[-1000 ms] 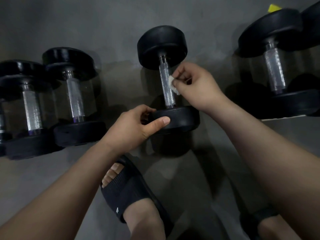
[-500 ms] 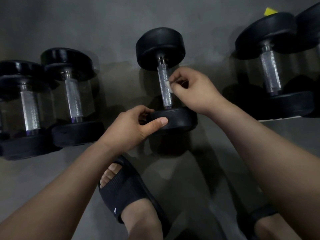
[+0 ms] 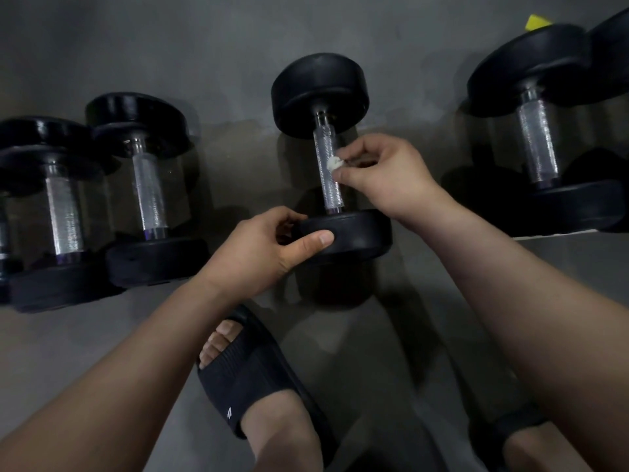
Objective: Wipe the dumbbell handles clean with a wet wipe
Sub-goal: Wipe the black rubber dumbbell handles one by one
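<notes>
A black dumbbell lies on the grey floor in the middle of the head view, its knurled silver handle (image 3: 327,178) running between a far weight (image 3: 320,92) and a near weight (image 3: 354,238). My right hand (image 3: 384,175) pinches a small crumpled white wet wipe (image 3: 334,163) and holds it against the right side of the handle, about halfway along. My left hand (image 3: 265,248) grips the rim of the near weight, thumb laid across its edge.
Two more dumbbells (image 3: 149,195) (image 3: 63,216) lie to the left and another (image 3: 539,144) to the right, with a yellow object (image 3: 536,22) behind it. My feet in black slides (image 3: 252,376) stand just below the hands.
My right hand has slid the wipe a short way along the handle, staying near its middle. My left hand has kept its grip on the near weight.
</notes>
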A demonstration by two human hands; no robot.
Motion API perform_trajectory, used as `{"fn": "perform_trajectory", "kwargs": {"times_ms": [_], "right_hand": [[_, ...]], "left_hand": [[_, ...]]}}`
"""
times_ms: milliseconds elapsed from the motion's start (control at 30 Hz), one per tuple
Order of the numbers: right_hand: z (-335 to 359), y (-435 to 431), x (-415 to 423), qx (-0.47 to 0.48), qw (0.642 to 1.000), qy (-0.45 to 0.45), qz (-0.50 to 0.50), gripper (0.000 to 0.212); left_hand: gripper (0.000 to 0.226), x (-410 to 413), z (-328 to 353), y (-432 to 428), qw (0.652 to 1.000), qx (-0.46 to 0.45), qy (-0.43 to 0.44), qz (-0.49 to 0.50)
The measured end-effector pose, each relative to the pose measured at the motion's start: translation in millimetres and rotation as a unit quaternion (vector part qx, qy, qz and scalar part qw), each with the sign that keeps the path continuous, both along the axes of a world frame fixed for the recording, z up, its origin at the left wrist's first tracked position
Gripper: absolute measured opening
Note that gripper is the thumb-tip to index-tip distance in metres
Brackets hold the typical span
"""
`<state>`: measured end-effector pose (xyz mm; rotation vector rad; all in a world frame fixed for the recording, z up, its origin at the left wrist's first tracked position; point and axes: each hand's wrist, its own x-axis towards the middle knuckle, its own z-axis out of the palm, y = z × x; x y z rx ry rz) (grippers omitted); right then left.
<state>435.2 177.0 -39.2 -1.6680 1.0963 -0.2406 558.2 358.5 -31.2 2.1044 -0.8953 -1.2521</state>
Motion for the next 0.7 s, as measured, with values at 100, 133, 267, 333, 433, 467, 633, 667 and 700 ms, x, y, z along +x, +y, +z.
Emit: {"fn": "perform_trajectory", "kwargs": {"times_ms": [100,133,267,333,433,467,633,667,700], "right_hand": [[1.3,0.6,0.4,-0.012,1.0,-0.019,-0.003,0.018],[0.9,0.0,0.5,-0.016,0.999,-0.026,-0.011,0.022],[-4.3,-3.9,2.0,-0.03,0.998,-0.045,-0.044,0.022],[-5.0,-3.1,5.3,-0.037,0.998,-0.034,-0.042,0.012],[-4.2,-2.1,8.6,-0.034,0.999,-0.028,-0.024,0.01],[-4.1,-2.5,8.5,-0.037,0.999,-0.026,-0.011,0.01],[-4.2,-1.5,4.0,-0.081,0.996,-0.005,0.037,0.015],[-4.5,-0.9,3.3,-0.064,0.997,-0.01,0.03,0.016],[-4.2,-0.7,3.5,-0.049,0.998,-0.015,0.022,0.017]], "left_hand": [[0.065,0.4,-2.2,0.6,1.0,-0.003,0.005,0.002],[0.065,0.4,-1.3,0.2,1.0,-0.002,0.003,0.0],[0.066,-0.3,1.0,0.1,1.0,-0.002,0.001,0.002],[0.064,-0.6,1.4,0.5,1.0,-0.004,0.006,0.006],[0.063,-0.6,1.7,0.7,1.0,-0.005,0.006,0.003],[0.063,-0.4,1.5,0.7,1.0,-0.006,0.008,0.003],[0.063,0.9,0.8,1.5,1.0,-0.003,0.012,0.002],[0.063,1.1,0.8,1.3,1.0,-0.002,0.014,0.003],[0.063,0.8,1.1,0.9,1.0,-0.002,0.014,0.002]]}}
